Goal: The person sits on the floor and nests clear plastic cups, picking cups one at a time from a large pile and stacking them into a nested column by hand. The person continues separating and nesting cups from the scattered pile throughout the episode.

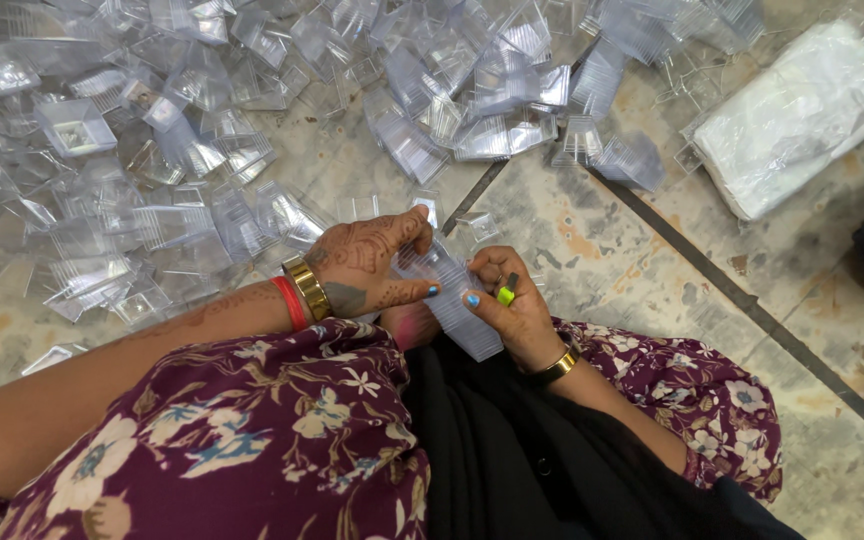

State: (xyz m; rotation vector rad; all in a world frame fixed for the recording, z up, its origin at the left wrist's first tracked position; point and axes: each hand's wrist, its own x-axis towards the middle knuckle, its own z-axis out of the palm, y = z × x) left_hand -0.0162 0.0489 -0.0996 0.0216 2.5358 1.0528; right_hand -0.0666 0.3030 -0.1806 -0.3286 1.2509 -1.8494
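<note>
1. Watching the head cam feed here: both hands are wrapped around one nested stack of clear plastic trays [449, 295], held low over the lap, right between them.
2. My left hand [367, 265] grips the upper end of the stack, thumb on top and fingers curled under. It's got dark patterned dye on the back, plus a gold bangle [307, 288] and a red bangle [290, 303] at the wrist.
3. My right hand [512, 300] clamps the lower end of the same stack from the other side. There's also a small yellow-green thing [505, 295] pinched in those fingers, too tiny for me to say what it is. Gold bracelet [555, 367] on that wrist.
4. Beyond and to the left of the left hand there's a huge loose pile of the same clear trays [182, 150] all over the stone floor [652, 260], reaching nearly up to the knuckles. A few strays sit just past the fingertips.
5. Well off past the right hand, up and out to the side, lies a white bundle in a clear plastic bag [802, 115].
6. A dark seam [722, 290] in the floor runs diagonally past the right hand.
7. Below the hands it's just floral purple fabric [282, 430] and black cloth [512, 450] over the lap. Nothing sits between the hands and the stack.
</note>
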